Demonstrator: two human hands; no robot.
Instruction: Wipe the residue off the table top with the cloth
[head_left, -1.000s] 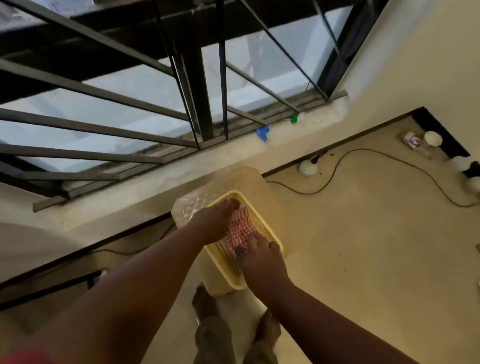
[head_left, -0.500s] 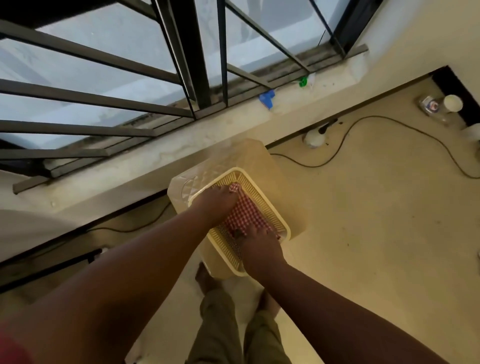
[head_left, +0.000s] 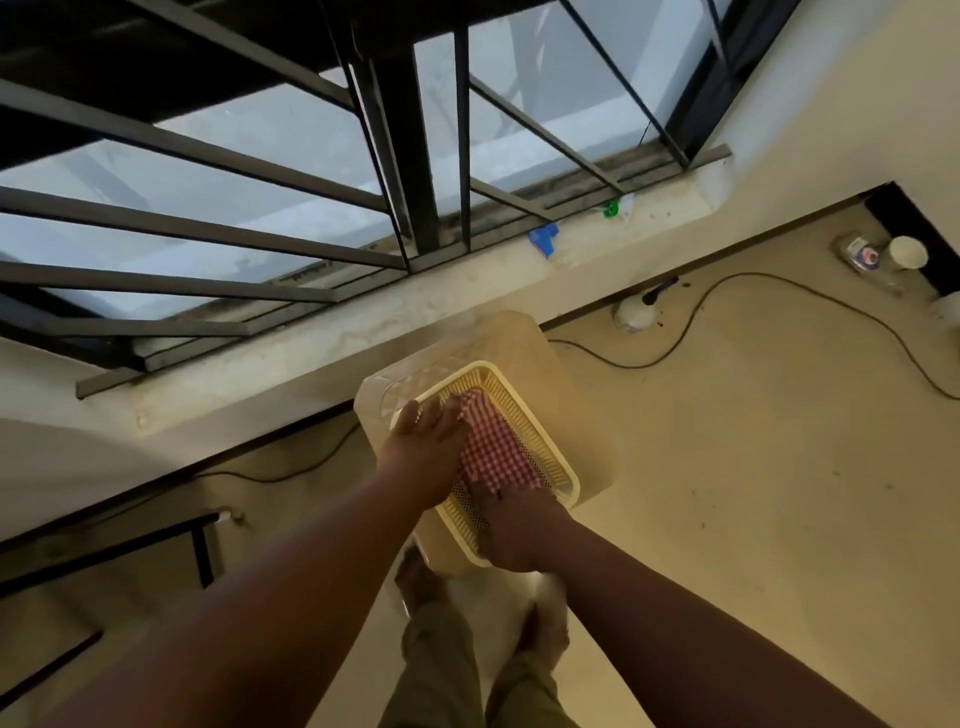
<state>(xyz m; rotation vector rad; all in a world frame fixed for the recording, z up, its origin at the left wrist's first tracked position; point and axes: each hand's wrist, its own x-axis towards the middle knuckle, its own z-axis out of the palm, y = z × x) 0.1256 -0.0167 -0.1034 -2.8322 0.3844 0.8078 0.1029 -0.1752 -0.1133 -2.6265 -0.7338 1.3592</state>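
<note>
Smooth table (head_left: 582, 415), perforated basket (head_left: 558, 462), gingham cloth (head_left: 496, 452)

Both hands on red checked cloth (head_left: 496, 451) in yellow basket (head_left: 563, 475), on small table (head_left: 582, 415), barred window (head_left: 311, 171) beyond

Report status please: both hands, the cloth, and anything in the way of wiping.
Both hands on cloth: left hand, right hand. Cloth lies inside yellow basket on table. Basket covers most of the top.

Both hands (head_left: 431, 441) (head_left: 519, 530) down, arms outstretched
</note>
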